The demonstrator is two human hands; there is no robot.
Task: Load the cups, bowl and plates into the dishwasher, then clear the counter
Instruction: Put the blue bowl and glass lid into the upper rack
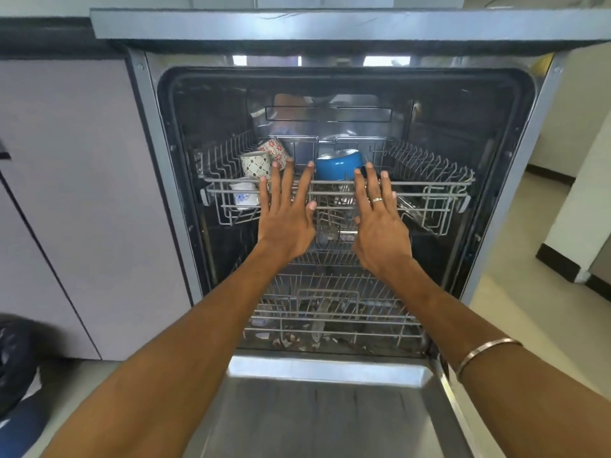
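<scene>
Dishwasher (330, 38): no brand or label can be read.
Cups (256, 165): only painted patterns, no words or numbers.

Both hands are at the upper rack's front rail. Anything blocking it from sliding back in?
Nothing visible does. Left hand and right hand, both open, are at the upper rack front; behind it the tub looks clear.

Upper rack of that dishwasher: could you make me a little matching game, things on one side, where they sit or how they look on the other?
Things:
1. blue bowl
2. red-flowered cup
3. blue-flowered cup
4. ring

Descriptions:
A. rack's front left corner
B. on the right hand
C. upside down, mid-rack
D. furthest back of the cups at left

Pairs: 1-C, 2-D, 3-A, 4-B
</scene>
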